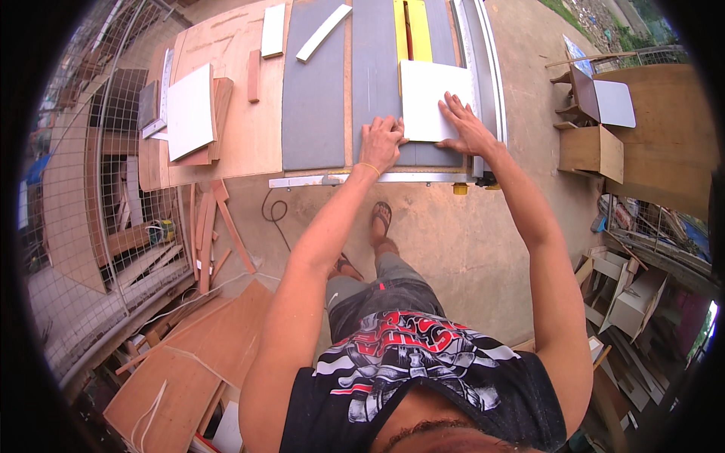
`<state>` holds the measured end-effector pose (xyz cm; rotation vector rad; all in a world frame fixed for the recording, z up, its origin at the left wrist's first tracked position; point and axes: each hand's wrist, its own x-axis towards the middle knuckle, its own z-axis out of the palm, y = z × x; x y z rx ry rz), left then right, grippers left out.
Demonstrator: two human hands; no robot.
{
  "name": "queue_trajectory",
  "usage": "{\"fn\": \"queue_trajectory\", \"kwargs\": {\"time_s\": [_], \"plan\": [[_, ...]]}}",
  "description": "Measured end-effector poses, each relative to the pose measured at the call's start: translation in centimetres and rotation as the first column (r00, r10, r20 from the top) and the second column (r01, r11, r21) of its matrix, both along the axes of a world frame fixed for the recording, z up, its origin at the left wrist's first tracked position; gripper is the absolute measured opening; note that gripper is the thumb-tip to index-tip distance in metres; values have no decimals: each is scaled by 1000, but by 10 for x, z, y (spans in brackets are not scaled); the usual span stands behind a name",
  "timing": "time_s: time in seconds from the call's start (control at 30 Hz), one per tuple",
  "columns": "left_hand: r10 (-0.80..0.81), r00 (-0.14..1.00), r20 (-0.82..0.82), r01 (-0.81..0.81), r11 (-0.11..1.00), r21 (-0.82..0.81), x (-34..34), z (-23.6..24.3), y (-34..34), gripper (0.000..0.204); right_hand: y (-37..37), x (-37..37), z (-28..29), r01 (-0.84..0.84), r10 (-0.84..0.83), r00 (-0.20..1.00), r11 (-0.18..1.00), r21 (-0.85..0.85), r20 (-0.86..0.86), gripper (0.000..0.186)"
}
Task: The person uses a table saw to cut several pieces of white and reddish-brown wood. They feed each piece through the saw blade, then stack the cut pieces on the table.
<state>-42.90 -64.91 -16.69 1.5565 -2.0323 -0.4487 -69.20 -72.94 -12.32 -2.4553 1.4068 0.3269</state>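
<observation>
A white square board (429,94) lies flat on the grey table saw top (313,98), just before the yellow blade insert (411,30). My left hand (381,142) grips the board's near left corner with curled fingers. My right hand (464,124) presses flat on the board's right near part, fingers spread, beside the metal rip fence (483,68). Both forearms reach up from the lower edge of the picture.
Two white strips (321,32) lie at the far end of the saw top. A white panel (189,112) rests on wood pieces on the plywood side table (242,128). Offcuts and plywood sheets (211,234) cover the floor at left, boxes and boards (593,147) at right.
</observation>
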Motion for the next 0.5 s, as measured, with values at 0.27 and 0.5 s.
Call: {"fn": "queue_trajectory", "kwargs": {"time_s": [0.27,0.5], "plan": [[-6,1000,27,6,1000,29,2,2,-7,19,-9,2,-2,12,-12,1000,1000,-6,-3,121],[1,999,35,-2,1000,25,2,0,-15,15,-14,6,10,17,-18,999,1000,6,46,118]]}}
